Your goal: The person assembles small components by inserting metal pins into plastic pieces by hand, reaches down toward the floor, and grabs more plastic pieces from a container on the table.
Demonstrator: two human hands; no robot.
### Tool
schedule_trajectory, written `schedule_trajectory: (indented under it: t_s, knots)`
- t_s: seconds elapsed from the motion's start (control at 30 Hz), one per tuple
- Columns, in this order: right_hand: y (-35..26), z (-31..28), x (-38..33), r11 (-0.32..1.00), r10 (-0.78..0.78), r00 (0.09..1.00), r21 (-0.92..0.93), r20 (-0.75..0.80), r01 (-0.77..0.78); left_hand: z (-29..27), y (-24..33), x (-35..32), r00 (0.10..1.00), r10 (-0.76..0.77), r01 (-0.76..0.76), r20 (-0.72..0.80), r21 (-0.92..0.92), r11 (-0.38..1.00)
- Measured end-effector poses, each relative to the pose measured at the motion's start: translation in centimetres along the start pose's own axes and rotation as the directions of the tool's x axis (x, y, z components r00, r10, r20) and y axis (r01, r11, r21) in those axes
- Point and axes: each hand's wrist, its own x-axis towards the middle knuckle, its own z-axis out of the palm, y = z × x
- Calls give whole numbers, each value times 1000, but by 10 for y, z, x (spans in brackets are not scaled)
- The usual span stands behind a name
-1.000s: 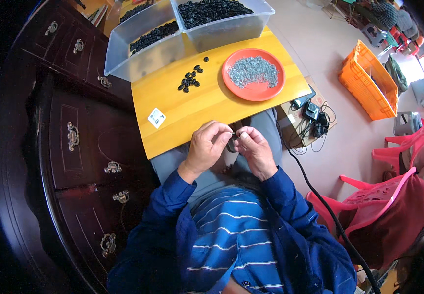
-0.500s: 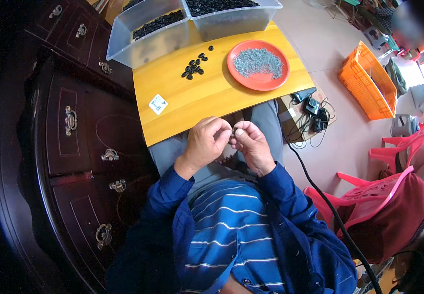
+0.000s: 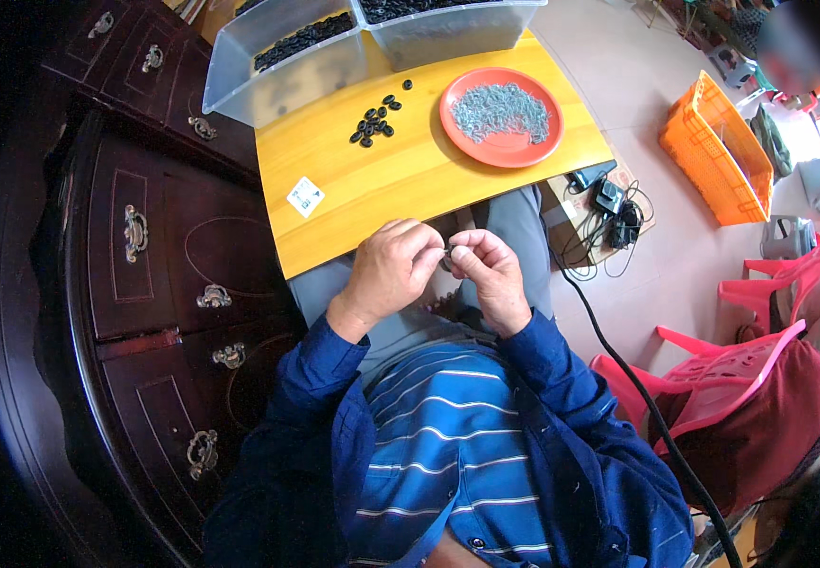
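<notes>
Both hands, the left hand (image 3: 393,270) and the right hand (image 3: 491,273), are held together over the lap just below the table (image 3: 401,180) edge, little changed from a second ago. A small dark piece (image 3: 448,253) is pinched between their fingers, so the fitting work is judged unfinished; the loose black pieces (image 3: 375,121) and the orange plate (image 3: 467,142) of grey bits are left untouched.

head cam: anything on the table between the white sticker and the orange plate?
Mostly bare yellow table. The white sticker lies left, the orange plate right; the pile of small black parts sits just above that line, nearer the bins.
</notes>
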Motion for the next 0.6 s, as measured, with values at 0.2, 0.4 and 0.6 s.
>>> schedule_trajectory:
  t_s: [0.2, 0.4, 0.6]
  knots:
    - [9, -10, 1, 975, -94, 995, -199, 11, 95, -2, 3, 4, 997, 2, -7, 77, 64, 998]
    - [13, -8, 3, 958, -109, 994, -268, -6, 103, -1, 1, 6, 996, -41, 40, 76, 8, 999]
    - [7, -13, 3, 997, -14, 1000, -74, -7, 14, 2, -11, 5, 979, -133, 164, 151, -214, 963]
